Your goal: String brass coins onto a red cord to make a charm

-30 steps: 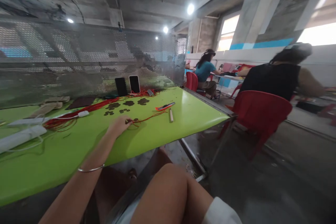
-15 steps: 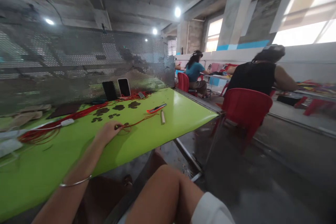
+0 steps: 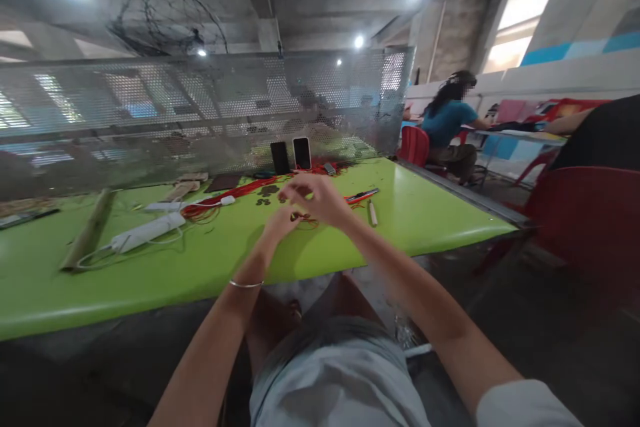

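Observation:
My left hand point(image 3: 281, 222) is low over the green table point(image 3: 210, 287), closed in a pinch on a red cord point(image 3: 309, 221) whose loose loops lie to its right. A small dark piece shows at those fingertips; its kind is not clear. Just above and to the right is my right hand point(image 3: 320, 199), its thumb and fingers curved but apart, with nothing visible in them. Several dark coin-like discs point(image 3: 268, 192) lie behind the left hand. To the right are a slim orange-and-blue tool point(image 3: 363, 196), partly hidden by my right forearm, and a short pale stick point(image 3: 373, 213).
A bundle of red cords point(image 3: 240, 191) runs leftward to a white power strip point(image 3: 149, 232). Farther left lies a brown tube point(image 3: 90, 230). Two phones point(image 3: 302, 153) lean near a perforated metal screen point(image 3: 210, 113). A co-worker point(image 3: 447, 123) sits at the right.
The view has swung left, so the table sits farther right. My right hand has come in over the table beside the left hand, which still pinches the red cord.

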`<state>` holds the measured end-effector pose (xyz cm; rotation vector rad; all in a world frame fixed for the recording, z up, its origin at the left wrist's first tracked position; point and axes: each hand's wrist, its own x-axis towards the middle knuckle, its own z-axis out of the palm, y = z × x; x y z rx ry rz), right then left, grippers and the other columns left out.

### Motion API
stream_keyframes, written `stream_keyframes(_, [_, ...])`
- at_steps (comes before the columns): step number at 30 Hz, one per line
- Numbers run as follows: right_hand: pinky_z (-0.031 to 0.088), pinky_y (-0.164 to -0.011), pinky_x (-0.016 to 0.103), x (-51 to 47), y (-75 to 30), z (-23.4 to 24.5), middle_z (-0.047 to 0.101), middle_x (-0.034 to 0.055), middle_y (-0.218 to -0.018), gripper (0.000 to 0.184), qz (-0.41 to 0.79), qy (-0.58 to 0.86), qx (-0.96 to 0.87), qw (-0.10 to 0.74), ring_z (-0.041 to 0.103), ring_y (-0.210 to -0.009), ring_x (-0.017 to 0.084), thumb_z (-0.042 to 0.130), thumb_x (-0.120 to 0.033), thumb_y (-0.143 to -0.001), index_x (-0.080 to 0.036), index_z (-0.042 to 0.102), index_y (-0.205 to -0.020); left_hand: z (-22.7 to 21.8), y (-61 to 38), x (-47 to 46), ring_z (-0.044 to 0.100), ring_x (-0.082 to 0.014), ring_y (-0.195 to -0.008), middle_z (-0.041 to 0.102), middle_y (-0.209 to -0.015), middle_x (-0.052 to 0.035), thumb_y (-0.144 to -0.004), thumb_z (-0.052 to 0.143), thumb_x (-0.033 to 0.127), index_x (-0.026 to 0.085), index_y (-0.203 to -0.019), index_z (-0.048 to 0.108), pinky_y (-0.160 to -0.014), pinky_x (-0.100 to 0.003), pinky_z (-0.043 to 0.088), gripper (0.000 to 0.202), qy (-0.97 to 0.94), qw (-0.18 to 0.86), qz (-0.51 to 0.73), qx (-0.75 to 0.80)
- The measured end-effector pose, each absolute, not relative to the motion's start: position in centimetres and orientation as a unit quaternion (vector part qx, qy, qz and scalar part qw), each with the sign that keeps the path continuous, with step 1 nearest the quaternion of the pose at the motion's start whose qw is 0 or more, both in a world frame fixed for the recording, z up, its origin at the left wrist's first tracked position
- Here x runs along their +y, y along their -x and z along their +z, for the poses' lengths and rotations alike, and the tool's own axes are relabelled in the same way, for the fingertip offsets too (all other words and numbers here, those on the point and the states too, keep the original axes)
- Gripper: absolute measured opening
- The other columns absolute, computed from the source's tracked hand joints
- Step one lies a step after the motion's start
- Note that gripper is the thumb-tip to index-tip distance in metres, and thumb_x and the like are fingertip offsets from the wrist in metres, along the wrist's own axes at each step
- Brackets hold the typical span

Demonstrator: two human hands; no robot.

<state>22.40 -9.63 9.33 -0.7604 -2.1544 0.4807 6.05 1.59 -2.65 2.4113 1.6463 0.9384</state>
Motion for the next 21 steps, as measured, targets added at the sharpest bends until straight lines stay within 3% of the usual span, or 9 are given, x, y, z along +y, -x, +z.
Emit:
stream_keyframes(2, [0.045, -0.086, 0.034, -5.5, -23.6, 7.9, 0.065, 0.0119, -0.102, 0.032, 0.124, 0.411, -0.818, 0.384, 0.060, -0.094, 0.018, 0.038, -0.029, -0.094, -0.010, 0.063, -0.101, -2.6, -6.0, 1.7, 0.060, -0.0168, -0.091, 0.060, -0.107, -0.0077, -0.089, 0.053, 0.033, 0.014, -0.109, 0.057, -0.079, -0.037, 0.052, 0.028, -0.812, 0.060, 0.250, 0.524])
stream_keyframes(5, [0.047, -0.085, 0.040, -1.2, -24.5, 4.6, 0.065, 0.0083, -0.096, 0.022, 0.095, 0.479, -0.811, 0.321, 0.061, -0.091, 0.018, 0.050, -0.029, -0.091, -0.011, 0.063, -0.097, -2.4, -5.9, 1.7, 0.060, -0.0160, -0.088, 0.061, -0.104, -0.0069, -0.089, 0.053, 0.033, 0.014, -0.106, 0.058, -0.078, -0.036, 0.052, 0.026, -0.821, 0.070, 0.208, 0.526])
stream_keyframes(11, [0.051, -0.082, 0.038, 1.3, -24.1, -0.2, 0.061, 0.0070, -0.108, 0.026, 0.084, 0.498, -0.844, 0.178, 0.060, -0.093, 0.018, 0.054, -0.033, -0.089, -0.015, 0.058, -0.108, -2.3, -6.0, 1.4, 0.060, -0.0157, -0.087, 0.061, -0.102, -0.0066, -0.090, 0.052, 0.033, 0.014, -0.105, 0.058, -0.077, -0.035, 0.052, 0.026, -0.819, 0.080, 0.190, 0.536])
stream_keyframes(21, [0.051, -0.083, 0.039, 0.9, -22.7, 0.1, 0.058, 0.0084, -0.112, 0.029, 0.020, 0.520, -0.850, 0.078, 0.059, -0.096, 0.019, 0.053, -0.034, -0.090, -0.015, 0.056, -0.112, -2.5, -6.1, 1.7, 0.060, -0.0161, -0.088, 0.061, -0.101, -0.0066, -0.090, 0.052, 0.034, 0.013, -0.106, 0.058, -0.078, -0.036, 0.052, 0.027, -0.819, 0.072, 0.192, 0.535])
